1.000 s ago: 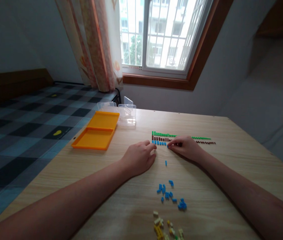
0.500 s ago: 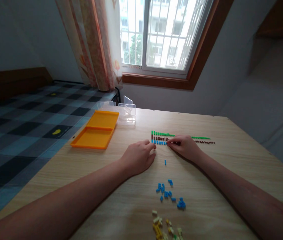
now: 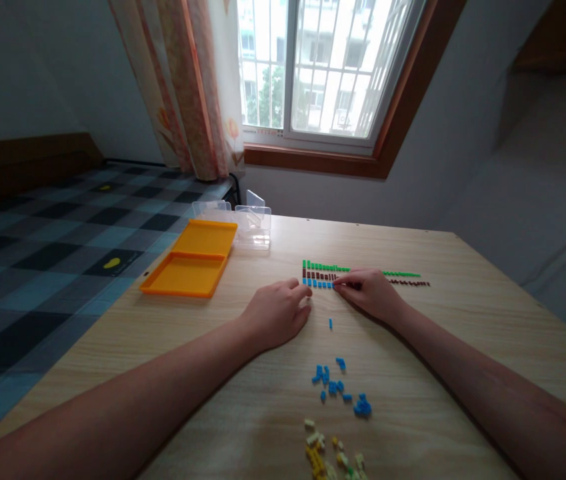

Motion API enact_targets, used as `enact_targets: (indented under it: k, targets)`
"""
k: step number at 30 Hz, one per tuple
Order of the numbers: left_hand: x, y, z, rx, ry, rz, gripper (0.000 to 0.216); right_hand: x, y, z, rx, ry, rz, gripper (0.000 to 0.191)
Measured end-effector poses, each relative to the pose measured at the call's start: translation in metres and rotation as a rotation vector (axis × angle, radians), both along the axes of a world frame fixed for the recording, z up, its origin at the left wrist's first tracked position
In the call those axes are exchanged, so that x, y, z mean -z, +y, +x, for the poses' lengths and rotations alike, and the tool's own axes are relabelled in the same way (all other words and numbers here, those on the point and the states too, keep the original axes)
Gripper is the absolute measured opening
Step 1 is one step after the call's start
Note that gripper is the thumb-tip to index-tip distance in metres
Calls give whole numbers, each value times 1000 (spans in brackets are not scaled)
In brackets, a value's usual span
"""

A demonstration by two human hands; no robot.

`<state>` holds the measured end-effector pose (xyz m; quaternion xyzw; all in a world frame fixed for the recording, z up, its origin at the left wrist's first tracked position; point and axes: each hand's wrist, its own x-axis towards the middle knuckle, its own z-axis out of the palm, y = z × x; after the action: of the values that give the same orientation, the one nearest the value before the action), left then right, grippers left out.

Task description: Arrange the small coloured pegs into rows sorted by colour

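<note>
Three rows of small building bricks run side by side across the table: a green row (image 3: 325, 267), a brown row (image 3: 319, 275) and a shorter blue row (image 3: 317, 284) nearest me. My right hand (image 3: 370, 293) pinches a small blue brick (image 3: 333, 285) at the right end of the blue row, thumb and fingertips together; it covers the middle of the brown row and part of the green one. Beside the left end of the blue row rests my left hand (image 3: 280, 313), fingers loosely bent and thumb apart, with nothing visible in it. A single blue brick (image 3: 331, 323) lies between my forearms.
Closer to me lie a loose group of blue bricks (image 3: 333, 387) and a pile of yellow and cream bricks (image 3: 315, 460). An opened orange case (image 3: 183, 293) sits at the table's left edge, with clear plastic boxes (image 3: 255, 237) behind it. A bed (image 3: 63, 267) adjoins the left side.
</note>
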<state>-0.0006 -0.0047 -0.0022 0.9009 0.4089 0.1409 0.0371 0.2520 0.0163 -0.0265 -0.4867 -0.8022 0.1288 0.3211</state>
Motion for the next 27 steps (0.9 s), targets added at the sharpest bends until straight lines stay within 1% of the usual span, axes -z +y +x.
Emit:
enact_targets:
  k: [3,9,14,17,19,21,23,25,27]
  targets:
    - [0,0,0,0,5,-4,24,1,0,1,-8,0,-6,17]
    - [2,1,-1,9,8,0,25,4,2,3,5,88,18,16]
    - [2,2,0,39,-1,9,23,4,0,3,-28,76,30,16]
    - [1,2,0,125,-19,10,23,3,0,4,-46,94,13,18]
    - [0,2,0,220,-19,3,24,3,0,5,-46,131,-13,19]
    - [-1,1,0,322,-13,0,27,4,1,6,-42,191,-69,21]
    - [-2,0,0,395,-7,6,31,4,2,7,-42,268,-154,24]
    - [-3,-1,1,421,0,15,33,4,3,8,-45,338,-231,27]
    - [-3,-1,2,418,12,20,33,4,4,8,-46,389,-275,29]
